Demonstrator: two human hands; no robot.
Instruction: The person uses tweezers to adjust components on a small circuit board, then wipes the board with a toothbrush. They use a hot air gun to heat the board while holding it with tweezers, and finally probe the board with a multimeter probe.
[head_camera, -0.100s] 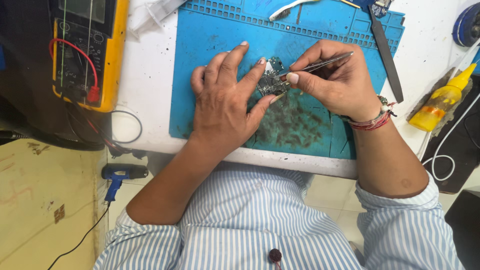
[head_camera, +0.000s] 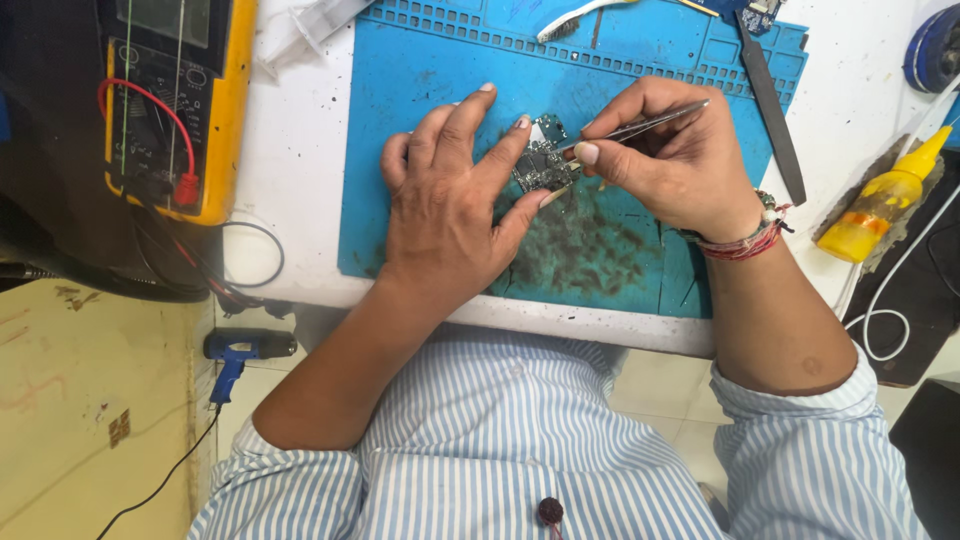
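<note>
A small circuit board (head_camera: 541, 162) lies on a blue work mat (head_camera: 420, 90). My left hand (head_camera: 450, 200) rests flat on the mat and pins the board between forefinger and thumb. My right hand (head_camera: 670, 160) grips metal tweezers (head_camera: 640, 126), whose tips touch the board's right edge. The mat under my hands is stained dark.
A yellow multimeter (head_camera: 170, 100) with red and black leads sits at the left on the white table (head_camera: 295, 160). A black flat tool (head_camera: 772, 100) lies at the mat's right edge, with a yellow squeeze bottle (head_camera: 880, 200) beyond. On the floor is a blue hot-air gun (head_camera: 245, 350).
</note>
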